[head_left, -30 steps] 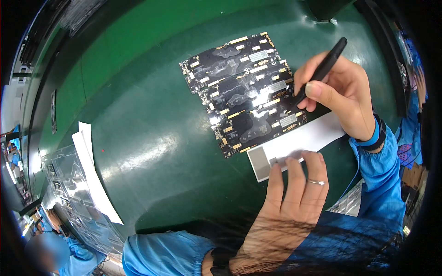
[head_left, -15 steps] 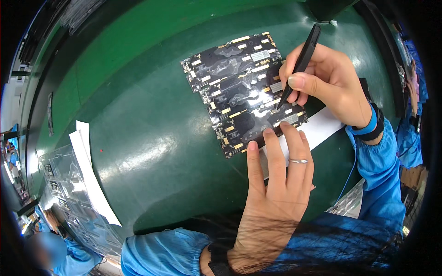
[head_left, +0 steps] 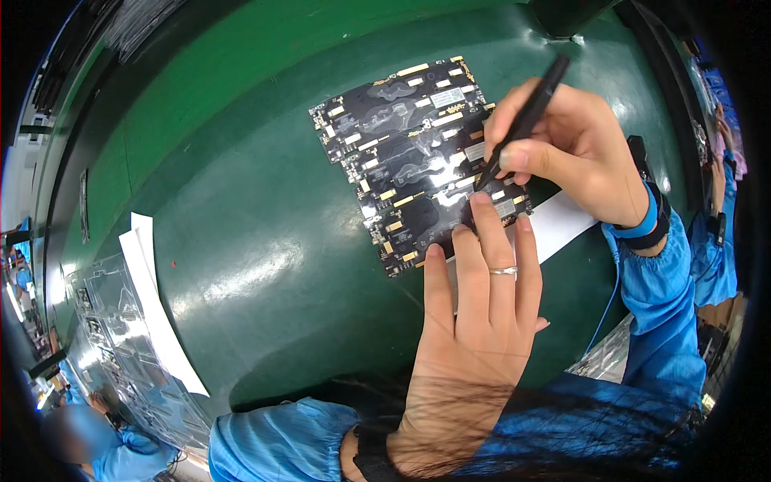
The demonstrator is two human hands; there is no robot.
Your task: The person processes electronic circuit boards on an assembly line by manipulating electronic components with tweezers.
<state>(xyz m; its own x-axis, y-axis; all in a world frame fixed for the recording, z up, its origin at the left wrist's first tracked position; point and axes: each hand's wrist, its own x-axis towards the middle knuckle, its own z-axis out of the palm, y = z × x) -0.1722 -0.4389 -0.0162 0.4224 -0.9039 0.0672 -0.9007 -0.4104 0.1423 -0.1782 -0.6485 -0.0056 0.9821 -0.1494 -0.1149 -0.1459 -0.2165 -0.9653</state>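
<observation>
Working surface: the green table [head_left: 241,209] spreads under everything I touch, glossy and curved by the lens.
Stack at my left: clear plastic trays [head_left: 120,353] lie along the table's left edge with a white sheet [head_left: 157,313] on top of them; what the trays hold I cannot quite make out.
Circuit panel: the black circuit board panel [head_left: 409,153], dotted with gold pads, lies flat near the middle of the table, tilted so its long side runs away from me to the right.
White strip: a white paper strip [head_left: 562,225] lies under the panel's near right corner, partly hidden by my hands.
Left hand: my left hand [head_left: 474,329] lies flat, fingers [head_left: 490,233] straight and close together, tips pressing the near edge of the panel; it grips nothing.
Right hand: my right hand [head_left: 578,153] is curled round the black pen [head_left: 522,120], pinched between thumb and fingers.
Pen tip: it rests on the panel's right side, just beyond my left fingertips.
Ring: a thin ring [head_left: 503,272] sits on one left finger.
</observation>
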